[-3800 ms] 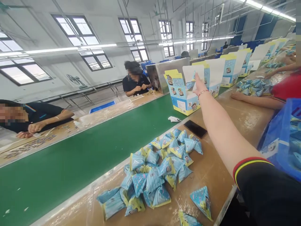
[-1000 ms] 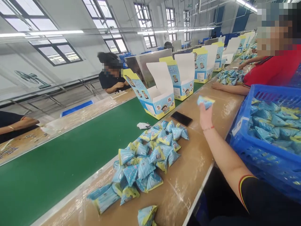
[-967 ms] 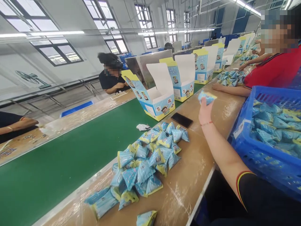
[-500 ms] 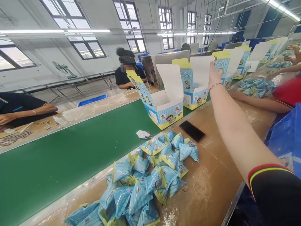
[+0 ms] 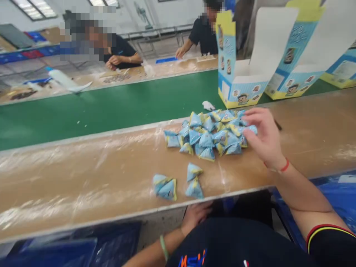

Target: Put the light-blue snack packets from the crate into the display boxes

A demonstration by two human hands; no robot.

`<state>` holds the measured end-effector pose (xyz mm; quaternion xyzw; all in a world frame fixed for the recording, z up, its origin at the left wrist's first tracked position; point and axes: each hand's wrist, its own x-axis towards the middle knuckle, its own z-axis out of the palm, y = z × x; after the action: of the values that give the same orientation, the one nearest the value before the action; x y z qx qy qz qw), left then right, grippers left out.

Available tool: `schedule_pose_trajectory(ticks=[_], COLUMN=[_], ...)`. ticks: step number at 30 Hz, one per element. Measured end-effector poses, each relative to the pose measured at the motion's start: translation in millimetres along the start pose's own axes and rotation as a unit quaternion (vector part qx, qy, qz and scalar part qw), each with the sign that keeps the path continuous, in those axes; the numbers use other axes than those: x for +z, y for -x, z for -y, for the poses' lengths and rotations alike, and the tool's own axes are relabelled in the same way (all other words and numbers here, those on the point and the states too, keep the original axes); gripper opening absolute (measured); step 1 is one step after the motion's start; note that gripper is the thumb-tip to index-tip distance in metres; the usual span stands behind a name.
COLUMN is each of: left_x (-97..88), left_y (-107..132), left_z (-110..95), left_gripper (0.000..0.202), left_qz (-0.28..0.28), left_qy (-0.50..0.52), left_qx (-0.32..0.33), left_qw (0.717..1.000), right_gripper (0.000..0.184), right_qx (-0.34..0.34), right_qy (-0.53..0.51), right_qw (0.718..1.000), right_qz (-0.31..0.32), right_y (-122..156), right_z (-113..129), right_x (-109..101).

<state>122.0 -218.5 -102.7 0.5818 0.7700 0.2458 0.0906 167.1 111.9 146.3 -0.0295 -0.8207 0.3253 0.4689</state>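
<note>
A pile of small blue-and-yellow triangular packets (image 5: 208, 135) lies on the brown worktop (image 5: 83, 174). My right hand (image 5: 263, 137) rests on the right end of the pile, fingers spread and curved over the packets, touching them. Three loose packets (image 5: 167, 187) lie nearer me by the worktop's front edge. My left hand (image 5: 196, 217) lies flat and open on my dark clothing below that edge, holding nothing. An open blue-and-yellow carton (image 5: 241, 89) stands on the green belt just beyond the pile.
The green conveyor belt (image 5: 111, 107) runs along the far side of the worktop. A second open carton (image 5: 294, 79) stands to the right. A white scrap (image 5: 208, 105) lies on the belt. Two people (image 5: 122, 55) work across the belt. A blue crate (image 5: 342, 200) is at my right.
My right hand came back from the cartons, where it reached out half a second ago, down onto the pile. The view swung down and left; my left hand now shows.
</note>
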Motion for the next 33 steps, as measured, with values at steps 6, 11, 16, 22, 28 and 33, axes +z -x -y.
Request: schedule_pose_trajectory(ticks=[6, 11, 16, 22, 28, 33], left_x=[9.3, 14.5, 9.9, -12.8, -25.7, -38.5], left_y=[27, 23, 27, 24, 10, 6], left_z=[-12, -11, -6, -10, -17, -28], left_gripper=[0.040, 0.035, 0.033, 0.034, 0.037, 0.037], left_qz=[0.028, -0.005, -0.039, 0.012, 0.032, 0.056], left_qy=[0.050, 0.056, 0.037, 0.009, -0.007, -0.002], left_qx=[0.024, 0.054, 0.072, 0.047, 0.056, 0.045], left_qw=[0.998, 0.997, 0.996, 0.999, 0.998, 0.997], right_gripper=[0.066, 0.080, 0.049, 0.046, 0.074, 0.100], right_qx=[-0.031, -0.030, 0.002, 0.176, 0.301, 0.327], right_qy=[-0.027, 0.038, 0.046, 0.230, 0.371, 0.388], right_qw=[0.952, 0.917, 0.940, 0.952, 0.877, 0.856], right_qz=[0.304, 0.396, 0.337, 0.098, -0.048, -0.098], right_y=[96, 126, 154, 195, 182, 177], right_z=[46, 39, 27, -28, -94, -109], right_x=[71, 132, 109, -13, -91, -90])
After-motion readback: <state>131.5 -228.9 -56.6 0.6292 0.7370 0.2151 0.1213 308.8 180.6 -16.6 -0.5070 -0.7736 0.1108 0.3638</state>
